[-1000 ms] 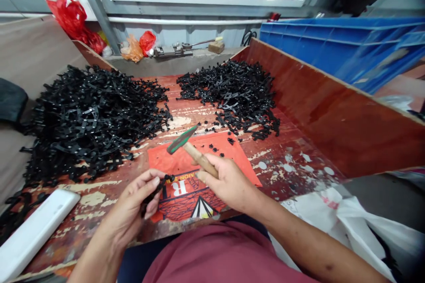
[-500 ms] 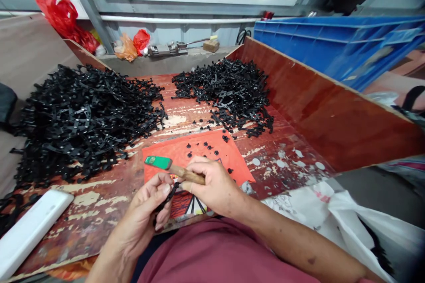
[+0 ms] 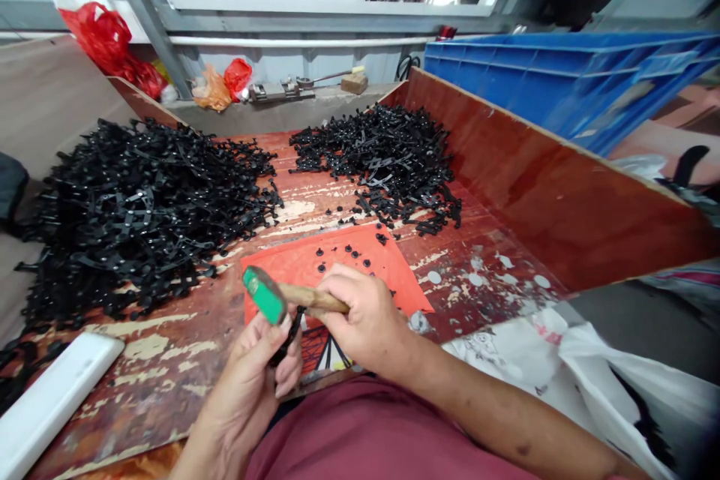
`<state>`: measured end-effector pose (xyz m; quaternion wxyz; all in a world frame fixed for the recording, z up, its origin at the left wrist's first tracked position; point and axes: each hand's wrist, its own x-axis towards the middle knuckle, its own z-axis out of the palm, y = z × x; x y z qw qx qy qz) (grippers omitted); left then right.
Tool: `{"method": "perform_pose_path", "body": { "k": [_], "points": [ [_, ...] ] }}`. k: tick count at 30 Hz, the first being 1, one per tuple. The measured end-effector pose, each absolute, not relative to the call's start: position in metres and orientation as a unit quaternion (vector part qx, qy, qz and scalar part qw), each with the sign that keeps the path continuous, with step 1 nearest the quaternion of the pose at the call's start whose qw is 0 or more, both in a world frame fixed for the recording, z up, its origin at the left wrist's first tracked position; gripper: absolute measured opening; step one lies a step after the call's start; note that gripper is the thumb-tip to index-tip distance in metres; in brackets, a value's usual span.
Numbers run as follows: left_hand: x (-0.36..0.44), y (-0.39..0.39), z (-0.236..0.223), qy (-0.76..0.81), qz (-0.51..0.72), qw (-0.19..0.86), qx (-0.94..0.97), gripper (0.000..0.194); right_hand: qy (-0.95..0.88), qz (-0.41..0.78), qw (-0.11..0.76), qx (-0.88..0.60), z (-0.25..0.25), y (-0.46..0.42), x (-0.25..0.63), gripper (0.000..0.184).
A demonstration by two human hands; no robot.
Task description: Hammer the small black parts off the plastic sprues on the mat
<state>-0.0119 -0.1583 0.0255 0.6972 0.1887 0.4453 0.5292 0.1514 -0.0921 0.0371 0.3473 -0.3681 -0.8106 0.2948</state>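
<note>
My left hand [image 3: 262, 360] pinches a small black jointed plastic part [image 3: 289, 337], held tilted above the near edge of the bench. My right hand [image 3: 363, 315] is closed round the wooden handle of a hammer [image 3: 264, 296] with a green head. The hammer head hangs just over my left fingertips and hides part of them. The tips of my right fingers come close to the black part's upper end; whether they touch it I cannot tell. Beneath both hands lies an orange printed bag [image 3: 405, 277] with several small black round pieces [image 3: 349, 249] scattered on it.
A large heap of black parts [image 3: 140, 210] covers the left of the bench, a smaller heap [image 3: 388, 150] the back right. A white power bank-like block [image 3: 61, 405] lies front left. A red-brown board [image 3: 534, 180] walls the right side, with a blue crate [image 3: 551, 82] beyond.
My right hand has moved left and nearer to my left hand, bringing the hammer with it. The hammer head has turned and dropped over my left fingers. The view has shifted slightly.
</note>
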Motion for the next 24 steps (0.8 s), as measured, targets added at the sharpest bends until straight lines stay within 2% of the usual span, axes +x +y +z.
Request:
{"method": "perform_pose_path", "body": {
  "k": [1,3,6,10,14,17,19,21,24],
  "points": [
    [-0.009,-0.158,0.025,0.441,0.537,0.699,0.171,0.031,-0.835,0.248,0.327,-0.366,0.038,-0.094,0.152,0.011],
    [-0.005,-0.156,0.022,0.436,0.55,0.699,0.138,0.032,-0.875,0.162,0.277,-0.362,0.039,-0.098,0.152,0.016],
    [-0.005,-0.153,0.018,0.426,0.564,0.699,0.106,0.026,-0.91,0.12,0.217,-0.333,0.041,-0.105,0.153,0.017],
    [-0.014,-0.153,0.012,0.424,0.585,0.689,0.055,0.019,-0.872,0.235,0.244,-0.354,0.052,-0.111,0.164,0.027],
    [-0.021,-0.157,0.015,0.343,0.579,0.733,0.094,0.014,-0.768,0.369,0.319,-0.414,0.065,-0.103,0.178,0.013],
    [-0.02,-0.159,0.02,0.311,0.558,0.756,0.146,0.016,-0.69,0.475,0.332,-0.433,0.066,-0.094,0.181,0.008],
    [-0.019,-0.16,0.02,0.308,0.549,0.759,0.167,0.018,-0.647,0.544,0.33,-0.42,0.063,-0.091,0.179,0.011],
    [-0.016,-0.161,0.02,0.312,0.541,0.759,0.186,0.017,-0.637,0.572,0.332,-0.396,0.061,-0.091,0.175,0.013],
    [-0.013,-0.162,0.021,0.332,0.526,0.754,0.211,0.015,-0.675,0.549,0.324,-0.372,0.061,-0.093,0.172,0.012]
  ]
}}
